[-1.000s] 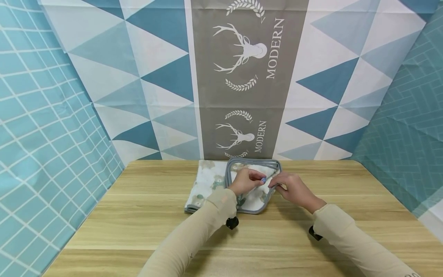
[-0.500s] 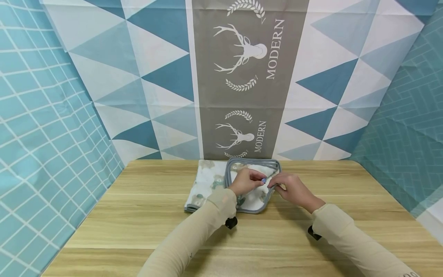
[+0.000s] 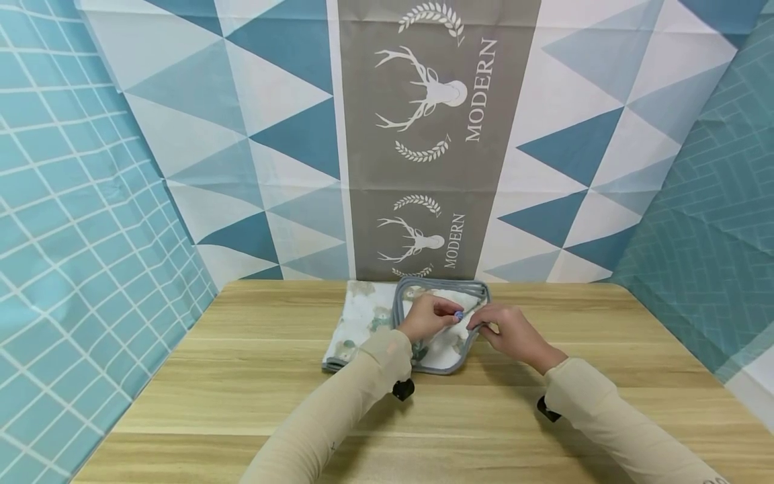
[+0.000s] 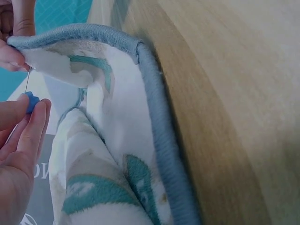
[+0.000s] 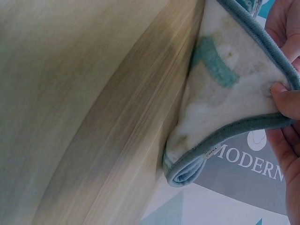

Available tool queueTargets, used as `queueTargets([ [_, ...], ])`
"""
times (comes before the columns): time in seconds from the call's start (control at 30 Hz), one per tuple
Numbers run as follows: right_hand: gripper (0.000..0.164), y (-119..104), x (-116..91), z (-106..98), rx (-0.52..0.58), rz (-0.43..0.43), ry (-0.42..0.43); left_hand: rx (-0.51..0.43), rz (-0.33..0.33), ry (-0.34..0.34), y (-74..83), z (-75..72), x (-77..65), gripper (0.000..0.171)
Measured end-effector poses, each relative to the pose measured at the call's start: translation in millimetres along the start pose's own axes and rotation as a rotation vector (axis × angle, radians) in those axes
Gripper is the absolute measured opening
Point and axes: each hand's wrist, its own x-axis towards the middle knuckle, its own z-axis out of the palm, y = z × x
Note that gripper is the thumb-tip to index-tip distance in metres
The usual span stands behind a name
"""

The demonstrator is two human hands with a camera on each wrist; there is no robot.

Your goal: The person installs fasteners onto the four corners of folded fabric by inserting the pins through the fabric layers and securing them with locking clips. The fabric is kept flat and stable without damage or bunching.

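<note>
A white fleecy blanket (image 3: 363, 302) with a bear print and grey-blue edging lies folded at the back of the table. My left hand (image 3: 428, 316) is over its right part, pinching a small blue-headed pin (image 4: 31, 102) between thumb and fingers. From the blue head a thin shaft runs toward the raised blanket corner. My right hand (image 3: 510, 335) pinches that corner by its edging (image 5: 281, 65), lifting it off the table. In the left wrist view the right fingers (image 4: 14, 56) are at the shaft's far end; whether it pierces the cloth I cannot tell.
The wooden table (image 3: 242, 390) extends around the blanket. Behind stands a patterned wall sheet (image 3: 290, 134) with triangles and deer prints. A blue tiled sheet (image 3: 72, 235) hangs on the left, a teal one (image 3: 713, 215) on the right. A small label (image 5: 212, 151) shows on the blanket.
Both hands keep nearly the same place. The left hand with the blue-headed pin shifts very slightly left, while the right hand still holds the blanket corner.
</note>
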Motion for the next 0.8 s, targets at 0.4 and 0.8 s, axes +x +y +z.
queueTargets([
  [0.4, 0.021, 0.4, 1.0, 1.5, 0.005, 0.0, -0.007, 0.003, 0.022, -0.028, 5.0, 3.6, -2.4, 0.02],
  [0.8, 0.022, 0.8, -1.1, 2.5, 0.016, 0.016, 0.01, -0.016, 0.021, -0.054, 5.3, 3.5, -3.7, 0.022],
])
